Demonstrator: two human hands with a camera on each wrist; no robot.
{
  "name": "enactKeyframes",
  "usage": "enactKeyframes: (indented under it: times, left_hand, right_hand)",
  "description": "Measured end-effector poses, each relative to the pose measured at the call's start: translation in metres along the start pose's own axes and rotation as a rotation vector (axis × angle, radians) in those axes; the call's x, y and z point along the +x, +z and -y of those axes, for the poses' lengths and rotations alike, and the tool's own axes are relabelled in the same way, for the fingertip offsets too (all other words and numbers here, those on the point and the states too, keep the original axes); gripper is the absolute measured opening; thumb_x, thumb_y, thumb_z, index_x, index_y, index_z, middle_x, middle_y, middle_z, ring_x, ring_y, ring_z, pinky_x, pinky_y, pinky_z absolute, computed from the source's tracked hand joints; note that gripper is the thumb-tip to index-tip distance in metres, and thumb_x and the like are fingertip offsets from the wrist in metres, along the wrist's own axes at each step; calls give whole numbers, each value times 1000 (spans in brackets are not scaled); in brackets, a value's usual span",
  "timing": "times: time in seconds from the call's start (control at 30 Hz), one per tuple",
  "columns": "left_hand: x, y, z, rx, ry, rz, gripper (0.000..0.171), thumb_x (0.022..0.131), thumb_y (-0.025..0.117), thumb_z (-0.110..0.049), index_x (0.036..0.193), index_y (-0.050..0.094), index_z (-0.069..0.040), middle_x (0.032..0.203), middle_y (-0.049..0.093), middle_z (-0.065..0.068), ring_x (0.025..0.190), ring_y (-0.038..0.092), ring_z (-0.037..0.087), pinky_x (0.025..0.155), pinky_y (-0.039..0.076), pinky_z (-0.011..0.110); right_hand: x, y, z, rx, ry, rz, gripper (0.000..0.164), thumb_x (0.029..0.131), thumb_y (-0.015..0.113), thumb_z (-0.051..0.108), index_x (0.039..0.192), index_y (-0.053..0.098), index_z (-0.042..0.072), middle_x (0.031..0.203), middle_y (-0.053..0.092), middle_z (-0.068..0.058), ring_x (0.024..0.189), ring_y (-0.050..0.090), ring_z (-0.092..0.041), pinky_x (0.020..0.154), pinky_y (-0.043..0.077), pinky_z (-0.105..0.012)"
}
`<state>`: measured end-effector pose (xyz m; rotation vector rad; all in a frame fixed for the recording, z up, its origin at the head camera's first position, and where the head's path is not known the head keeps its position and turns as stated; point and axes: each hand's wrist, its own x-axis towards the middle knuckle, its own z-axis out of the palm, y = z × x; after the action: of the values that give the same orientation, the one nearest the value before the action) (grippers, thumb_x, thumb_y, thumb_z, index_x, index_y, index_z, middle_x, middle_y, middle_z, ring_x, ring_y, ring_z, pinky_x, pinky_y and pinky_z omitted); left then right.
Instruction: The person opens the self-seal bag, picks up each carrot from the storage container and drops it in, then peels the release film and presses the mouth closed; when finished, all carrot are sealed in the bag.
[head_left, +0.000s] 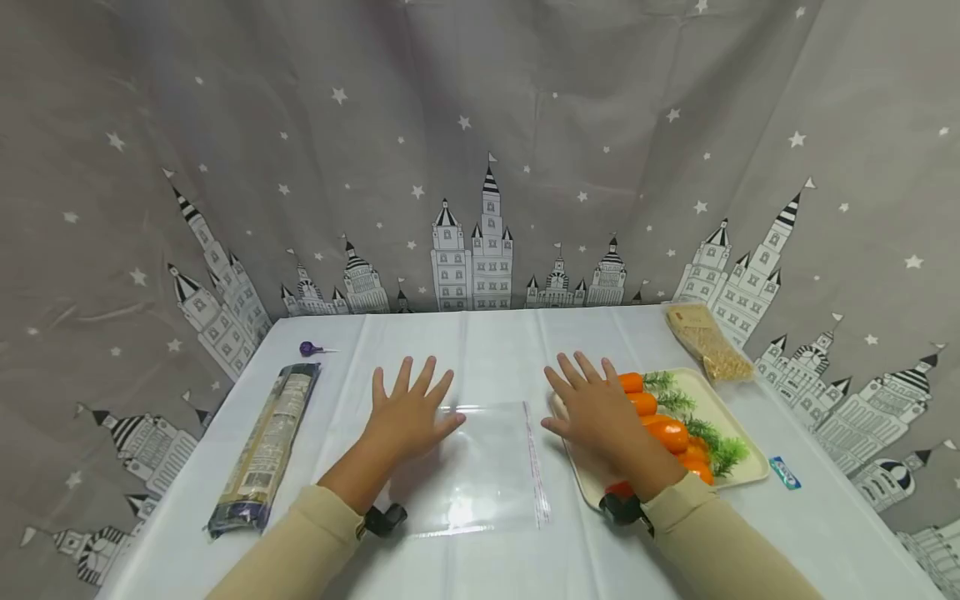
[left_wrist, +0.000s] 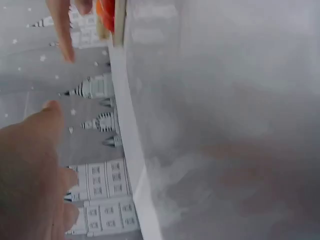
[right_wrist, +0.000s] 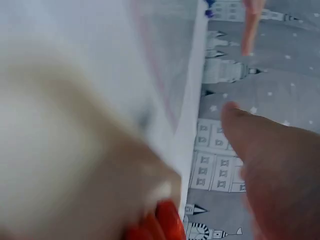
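Observation:
My left hand (head_left: pixel 407 417) is held with its fingers spread over the left part of a clear zip bag (head_left: pixel 487 475), which lies flat on the white table. Nothing is in its grasp. On the other side, my right hand (head_left: pixel 600 417) also spreads its fingers, above the left side of a cream tray (head_left: pixel 738 429). That tray bears orange carrots (head_left: pixel 643 404) with green tops, rounder orange pieces (head_left: pixel 667 433) and something red (head_left: pixel 619 490), partly hidden by the hand and wrist. In the right wrist view, the red pieces (right_wrist: pixel 170 220) appear close to the camera.
A long dark-and-gold packet (head_left: pixel 266 450) lies at the left, with a small purple-handled pointed tool (head_left: pixel 311 349) beyond it. At the back right is a see-through bag of tan contents (head_left: pixel 708 342). A small blue-green packet (head_left: pixel 784 472) lies right of the tray. A grey curtain (head_left: pixel 525 108) hangs behind.

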<state>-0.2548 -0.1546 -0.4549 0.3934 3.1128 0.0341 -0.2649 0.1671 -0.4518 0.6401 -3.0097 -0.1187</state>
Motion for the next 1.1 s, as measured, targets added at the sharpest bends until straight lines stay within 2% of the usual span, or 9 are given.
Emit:
enactKeyframes:
  times: [0.1,0.2,0.33,0.4,0.57,0.67,0.87,1.1]
  left_hand:
    - [-6,9,-14,-65,5,29,83,99,44,-76,166,30,-30,177,10,8,162,2,43,119,-6,78]
    - [-10,11,-27,-134,19,53,83,98,46,-76,165,31,-30,177,12,9,162,5,44,120,-2,78]
    - [-15,13,-39,-202,43,59,84,96,52,-75,165,32,-30,176,16,9,161,9,46,121,3,78]
    - [-17,17,-42,-228,50,62,85,95,54,-74,165,32,-30,176,17,9,161,10,46,121,4,77]
    - [-21,32,-46,-329,80,100,89,92,60,-74,165,33,-30,175,20,11,159,12,49,120,7,79]
    - [-22,39,-47,-378,112,95,91,90,64,-74,164,36,-28,174,23,13,159,12,50,119,6,80]
    - [-23,47,-44,-325,130,78,100,82,67,-79,163,37,-29,173,25,12,160,13,47,119,5,80]
    - [-29,53,-39,-386,162,117,104,77,70,-82,162,39,-31,174,23,7,160,9,48,117,1,82]
  right_hand:
    - [-2,6,12,51,-40,21,86,97,59,67,163,38,16,171,31,-12,160,24,-38,127,18,-64]
    - [-5,8,24,157,-68,25,83,97,64,61,161,42,13,169,35,-13,158,28,-38,126,26,-59]
    - [-10,8,39,300,-65,50,82,95,70,57,161,42,17,170,35,-10,159,28,-34,125,31,-55]
    - [-13,9,44,334,-70,73,83,94,72,57,161,42,18,170,35,-8,159,28,-32,125,32,-55]
    - [-21,16,47,366,-126,132,84,92,73,57,160,44,17,170,34,-7,159,29,-31,125,32,-54]
    - [-23,21,45,379,-143,137,84,91,75,57,159,45,17,169,36,-6,159,30,-30,126,30,-55]
    - [-27,27,45,384,-158,176,90,87,76,62,161,43,23,168,40,-1,159,28,-31,128,12,-64]
    - [-30,32,47,389,-136,247,95,85,71,72,164,36,30,171,33,4,161,24,-27,129,17,-60]
